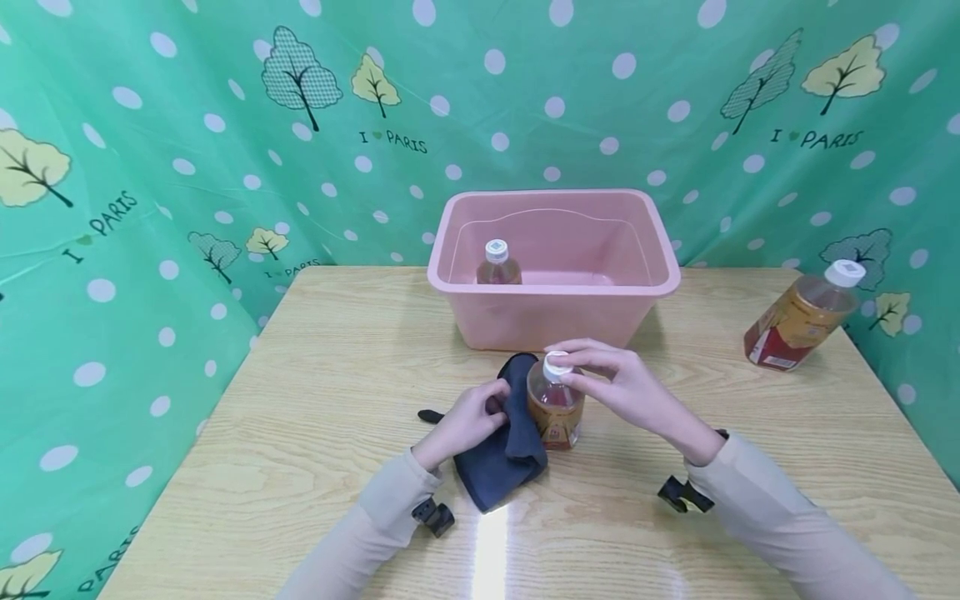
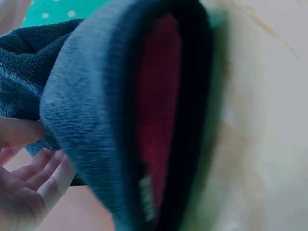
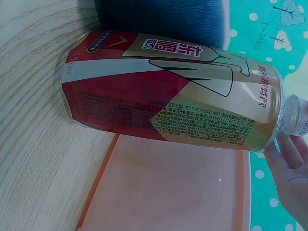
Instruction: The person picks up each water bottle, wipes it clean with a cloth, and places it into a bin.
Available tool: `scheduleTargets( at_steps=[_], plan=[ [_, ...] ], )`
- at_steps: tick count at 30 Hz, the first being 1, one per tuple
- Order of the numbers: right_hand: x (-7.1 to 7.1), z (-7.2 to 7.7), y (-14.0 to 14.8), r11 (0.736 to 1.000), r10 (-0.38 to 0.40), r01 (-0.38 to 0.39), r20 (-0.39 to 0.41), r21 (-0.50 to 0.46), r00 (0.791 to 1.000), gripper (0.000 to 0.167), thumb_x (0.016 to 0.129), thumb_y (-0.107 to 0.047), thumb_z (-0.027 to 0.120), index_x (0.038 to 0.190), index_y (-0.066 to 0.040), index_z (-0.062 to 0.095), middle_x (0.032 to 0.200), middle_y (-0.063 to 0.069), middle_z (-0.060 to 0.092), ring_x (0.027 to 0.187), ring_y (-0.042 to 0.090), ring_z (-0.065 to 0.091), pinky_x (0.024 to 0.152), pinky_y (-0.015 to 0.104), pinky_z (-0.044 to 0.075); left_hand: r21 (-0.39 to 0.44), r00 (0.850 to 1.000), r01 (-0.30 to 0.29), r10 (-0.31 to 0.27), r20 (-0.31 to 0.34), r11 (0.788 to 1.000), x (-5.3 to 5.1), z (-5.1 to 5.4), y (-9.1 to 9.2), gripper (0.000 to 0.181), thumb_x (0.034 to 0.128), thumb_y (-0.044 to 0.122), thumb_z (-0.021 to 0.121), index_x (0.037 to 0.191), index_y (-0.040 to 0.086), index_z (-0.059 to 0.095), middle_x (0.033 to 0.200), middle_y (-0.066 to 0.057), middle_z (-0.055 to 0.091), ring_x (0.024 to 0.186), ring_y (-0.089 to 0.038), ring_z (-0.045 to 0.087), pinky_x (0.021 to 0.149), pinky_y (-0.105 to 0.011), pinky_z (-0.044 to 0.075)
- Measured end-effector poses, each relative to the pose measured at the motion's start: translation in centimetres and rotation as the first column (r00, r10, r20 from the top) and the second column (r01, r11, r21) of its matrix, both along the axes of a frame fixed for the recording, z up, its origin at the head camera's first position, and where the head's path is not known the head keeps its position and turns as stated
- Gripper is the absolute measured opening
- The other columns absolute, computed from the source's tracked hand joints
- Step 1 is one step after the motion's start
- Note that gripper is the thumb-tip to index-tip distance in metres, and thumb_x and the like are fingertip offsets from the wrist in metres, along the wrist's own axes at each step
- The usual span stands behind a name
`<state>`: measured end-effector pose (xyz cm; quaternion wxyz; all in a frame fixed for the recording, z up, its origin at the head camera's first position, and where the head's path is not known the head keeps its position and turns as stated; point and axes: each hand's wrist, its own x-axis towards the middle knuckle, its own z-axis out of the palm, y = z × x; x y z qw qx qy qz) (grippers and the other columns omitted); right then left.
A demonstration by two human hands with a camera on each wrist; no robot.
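A plastic drink bottle (image 1: 557, 421) with a white cap and a red and gold label stands upright on the table in front of the pink bin. My right hand (image 1: 626, 387) grips its cap (image 3: 301, 118) between thumb and fingers. Against the bottle's left side lies a dark blue-grey cloth (image 1: 495, 467), with one part raised and folded. My left hand (image 1: 468, 421) pinches this cloth. In the left wrist view, the cloth (image 2: 86, 96) covers much of the scene, and its dark edge borders a reddish area.
A pink plastic bin (image 1: 551, 321) stands at the back, with a similar capped bottle (image 1: 498, 268) inside at its left. Another such bottle (image 1: 802, 321) stands at the table's right. The wooden table (image 1: 315, 467) ends at a green patterned curtain (image 1: 180, 225).
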<state>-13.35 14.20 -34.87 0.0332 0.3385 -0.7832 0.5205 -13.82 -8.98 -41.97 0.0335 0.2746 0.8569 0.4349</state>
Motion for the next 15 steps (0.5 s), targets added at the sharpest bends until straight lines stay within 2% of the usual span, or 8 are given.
scheduleTargets(
  at_steps=[8,15],
  plan=[
    [0.1,-0.1,0.0,1.0,-0.008,0.008,0.021,0.001,1.0,0.026,0.081,-0.005,0.059,0.107,-0.005,0.063,0.112,0.003,0.058,0.102,0.008,0.053,0.079,0.022,0.046,0.052,1.0,-0.005,0.006,-0.009,0.999,0.3,2.2,-0.2,0.02,0.0721,-0.01,0.054,0.087,0.003,0.054,0.081,-0.007,0.056,0.068,-0.013,0.053,0.061,-0.022,0.046],
    [0.1,0.0,-0.1,1.0,-0.02,0.02,0.015,0.004,1.0,0.025,0.081,-0.004,0.059,0.106,-0.004,0.064,0.111,0.004,0.058,0.102,0.007,0.053,0.079,0.024,0.046,0.065,0.999,-0.001,0.003,-0.033,0.998,0.4,3.4,-0.3,0.018,0.0735,-0.01,0.054,0.085,0.004,0.056,0.08,-0.005,0.055,0.07,-0.013,0.052,0.062,-0.022,0.045]
  ],
)
